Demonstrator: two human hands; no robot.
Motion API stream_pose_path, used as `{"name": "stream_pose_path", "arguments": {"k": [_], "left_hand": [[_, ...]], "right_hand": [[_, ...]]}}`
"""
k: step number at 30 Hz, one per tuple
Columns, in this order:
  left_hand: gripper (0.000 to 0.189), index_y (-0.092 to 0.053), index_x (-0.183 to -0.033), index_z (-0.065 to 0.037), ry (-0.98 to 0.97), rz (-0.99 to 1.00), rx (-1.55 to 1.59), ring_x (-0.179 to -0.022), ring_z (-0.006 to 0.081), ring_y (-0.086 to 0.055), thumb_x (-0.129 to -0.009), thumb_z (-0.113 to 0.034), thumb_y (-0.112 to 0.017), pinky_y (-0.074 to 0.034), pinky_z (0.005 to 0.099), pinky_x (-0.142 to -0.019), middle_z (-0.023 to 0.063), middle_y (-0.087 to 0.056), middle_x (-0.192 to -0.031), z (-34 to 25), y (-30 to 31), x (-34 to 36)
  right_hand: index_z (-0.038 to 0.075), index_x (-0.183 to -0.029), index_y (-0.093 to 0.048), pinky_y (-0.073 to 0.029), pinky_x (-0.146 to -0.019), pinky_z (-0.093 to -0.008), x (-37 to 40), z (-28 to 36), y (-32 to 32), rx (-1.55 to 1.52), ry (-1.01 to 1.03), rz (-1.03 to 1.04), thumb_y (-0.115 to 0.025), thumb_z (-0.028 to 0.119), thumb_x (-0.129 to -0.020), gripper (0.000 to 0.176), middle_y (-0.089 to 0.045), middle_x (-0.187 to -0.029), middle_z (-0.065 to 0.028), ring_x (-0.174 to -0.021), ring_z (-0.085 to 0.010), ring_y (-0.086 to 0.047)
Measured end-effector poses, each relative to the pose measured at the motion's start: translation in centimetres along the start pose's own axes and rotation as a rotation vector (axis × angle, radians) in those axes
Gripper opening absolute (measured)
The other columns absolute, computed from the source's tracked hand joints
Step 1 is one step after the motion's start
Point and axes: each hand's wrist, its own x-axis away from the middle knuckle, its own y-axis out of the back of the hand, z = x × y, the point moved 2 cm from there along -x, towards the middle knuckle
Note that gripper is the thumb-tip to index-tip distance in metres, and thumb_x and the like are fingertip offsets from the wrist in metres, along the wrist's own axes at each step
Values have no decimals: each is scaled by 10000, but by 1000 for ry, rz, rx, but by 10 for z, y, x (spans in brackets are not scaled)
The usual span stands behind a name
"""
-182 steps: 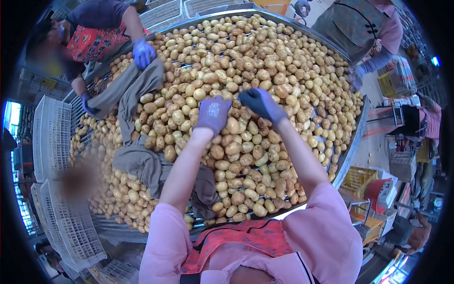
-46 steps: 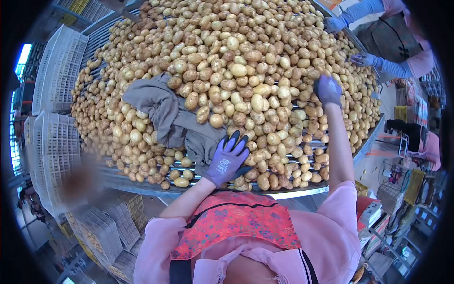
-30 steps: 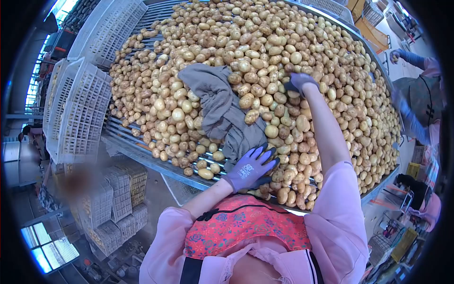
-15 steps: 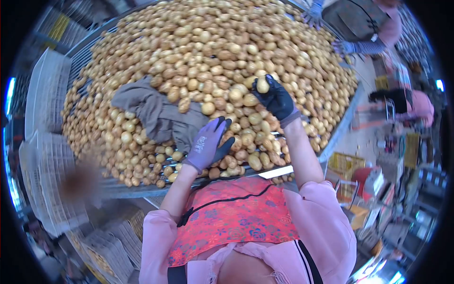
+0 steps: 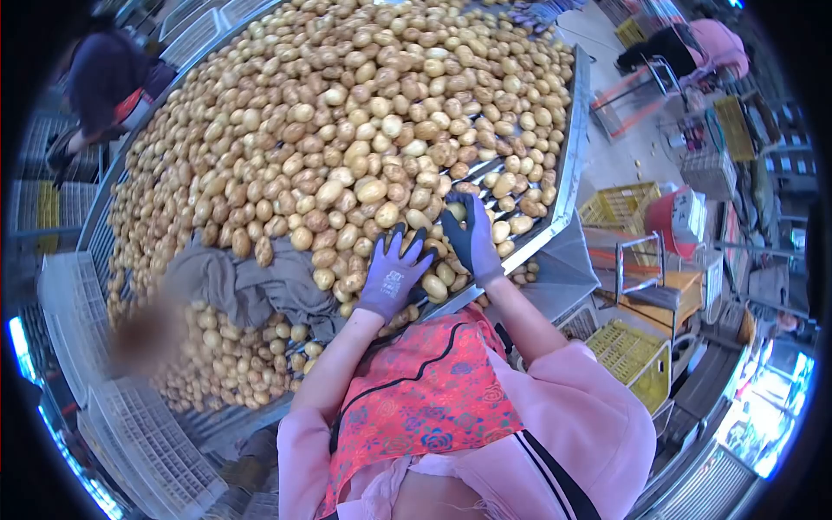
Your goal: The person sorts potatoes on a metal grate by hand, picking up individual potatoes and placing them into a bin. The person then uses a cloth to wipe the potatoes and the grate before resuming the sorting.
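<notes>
A large heap of potatoes (image 5: 347, 113) lies on a slatted metal table. My left hand (image 5: 392, 276), in a purple glove with dark fingertips, rests palm down on the near potatoes with its fingers spread. Close to the front right edge is my right hand (image 5: 475, 238), in a matching glove; its thumb and fingers curl around a greenish potato (image 5: 457, 211). Left of my left hand, a crumpled grey cloth (image 5: 251, 282) lies among the potatoes.
The table's metal rim (image 5: 562, 186) runs along the right. White plastic crates (image 5: 156, 442) stand at the left, a yellow crate (image 5: 628, 360) and a red bucket (image 5: 674, 224) at the right. A co-worker's gloved hands (image 5: 542, 13) are at the far edge; another person (image 5: 113, 82) bends at the left.
The view has turned. My right hand has come down from the heap, nearer the table's front edge and my left hand. My left hand's fingers have spread over the potatoes.
</notes>
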Motion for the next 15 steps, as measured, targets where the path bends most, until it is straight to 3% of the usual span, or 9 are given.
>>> {"name": "stream_pose_path", "arguments": {"k": [3, 5, 6, 7, 9, 10, 12, 14, 15], "left_hand": [[457, -520, -1291, -174, -72, 63, -42, -1289, 335, -375, -834, -172, -535, -316, 517, -1031, 86, -444, -1376, -5, -18, -49], [486, -469, -1337, -176, -74, 73, -79, -1308, 309, -368, -853, -173, -514, -285, 523, -1060, 92, -428, -1395, -3, -25, -91], [511, -444, -1356, -178, -38, 40, -96, -1318, 305, -365, -853, -195, -530, -264, 544, -1071, 110, -416, -1407, -1, -34, -108], [542, -430, -1368, -171, 10, 30, 94, -1327, 307, -357, -842, -213, -553, -246, 568, -1075, 133, -394, -1424, 2, -32, -123], [519, -450, -1349, -153, 75, 57, 317, -1305, 308, -390, -850, -235, -566, -297, 532, -1050, 160, -422, -1400, 2, -18, -140], [519, -450, -1349, -153, 83, 68, 321, -1305, 308, -390, -850, -235, -566, -297, 532, -1050, 160, -422, -1400, 10, -12, -143], [432, -507, -1262, -122, 10, -258, 209, -1165, 318, -524, -864, -274, -577, -425, 469, -927, 167, -537, -1258, 33, 13, -141], [346, -555, -1140, -88, 362, -99, 104, -978, 320, -617, -873, -306, -585, -493, 413, -757, 160, -605, -1080, 66, 69, -130], [324, -564, -1101, -84, 473, -51, 30, -936, 318, -627, -867, -306, -594, -501, 412, -726, 160, -606, -1039, 84, 68, -121]], "right_hand": [[9, -1124, -531, -448, -884, -372, 27, -37, 31, 287, 131, -65, -629, 95, -853, 301, -596, -1072, -155, -1017, -285, -574], [5, -1162, -521, -447, -902, -390, 37, -65, 44, 391, 203, -56, -616, 74, -859, 325, -585, -1103, -164, -1009, -309, -577], [-9, -1198, -502, -439, -923, -400, 39, -82, 44, 313, 106, -64, -612, 52, -855, 365, -572, -1130, -173, -1040, -324, -562], [-19, -1248, -475, -400, -963, -428, 37, -87, 42, 268, 42, -91, -568, 23, -844, 416, -527, -1175, -219, -1115, -375, -505], [-21, -1261, -464, -371, -995, -449, 17, -96, 39, 350, 97, -84, -543, 36, -861, 411, -493, -1220, -240, -1145, -395, -474], [-26, -1268, -459, -341, -1014, -488, 3, -101, 33, 541, 234, -131, -511, 34, -859, 417, -466, -1247, -258, -1170, -420, -438], [-31, -1243, -480, -310, -1027, -517, -32, -129, 30, 773, 305, -155, -475, 29, -837, 411, -446, -1270, -274, -1186, -445, -408], [-23, -1209, -505, -323, -1014, -513, -75, -129, 34, 738, 322, -228, -487, 23, -811, 401, -456, -1233, -283, -1164, -446, -420], [-14, -1159, -531, -351, -979, -502, -96, -122, 36, 694, 311, -241, -495, 19, -796, 366, -481, -1195, -262, -1114, -442, -444]]}}
